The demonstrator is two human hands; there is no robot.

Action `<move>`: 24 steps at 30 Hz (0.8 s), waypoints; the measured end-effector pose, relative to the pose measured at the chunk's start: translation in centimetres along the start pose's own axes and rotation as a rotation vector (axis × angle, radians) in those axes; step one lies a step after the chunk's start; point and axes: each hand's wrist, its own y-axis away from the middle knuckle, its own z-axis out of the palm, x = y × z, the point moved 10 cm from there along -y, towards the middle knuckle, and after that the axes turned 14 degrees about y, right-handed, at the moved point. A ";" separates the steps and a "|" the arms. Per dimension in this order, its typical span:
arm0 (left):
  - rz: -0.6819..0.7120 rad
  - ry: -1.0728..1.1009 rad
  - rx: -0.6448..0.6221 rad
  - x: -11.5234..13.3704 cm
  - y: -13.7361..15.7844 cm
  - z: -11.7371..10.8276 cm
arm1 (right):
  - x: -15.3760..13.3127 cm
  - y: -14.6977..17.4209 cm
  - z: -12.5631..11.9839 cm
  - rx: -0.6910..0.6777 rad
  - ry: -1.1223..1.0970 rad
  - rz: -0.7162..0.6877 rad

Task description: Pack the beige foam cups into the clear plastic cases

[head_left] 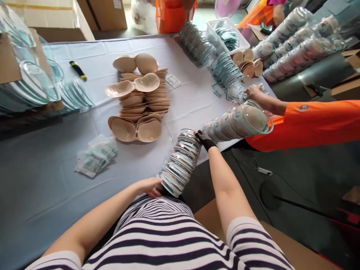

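A long row of round clear plastic packs (180, 163) with pale blue and beige insides lies along the table's near edge, against my striped shirt. My left hand (152, 186) has its fingers curled at the near end of this row. My right hand (204, 138), in a dark fingerless glove, grips the far end. Beyond it lies a second row of clear packs (233, 122) with beige cups showing. Beige stick-on bras (143, 101) are piled in the middle of the table. Small printed plastic packets (97, 155) lie to the left.
A yellow-and-black cutter (78, 70) lies near clear round lids (74, 93) at the left. A co-worker's orange sleeve (317, 120) and hand (258, 95) reach in from the right. Further back are a white basket (239, 39) of packets and more stacked packs (300, 56).
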 end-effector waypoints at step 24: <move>0.482 -1.180 0.483 30.0 -6.9 6.0 | 5.2 0.3 11.8 -0.537 -0.794 0.104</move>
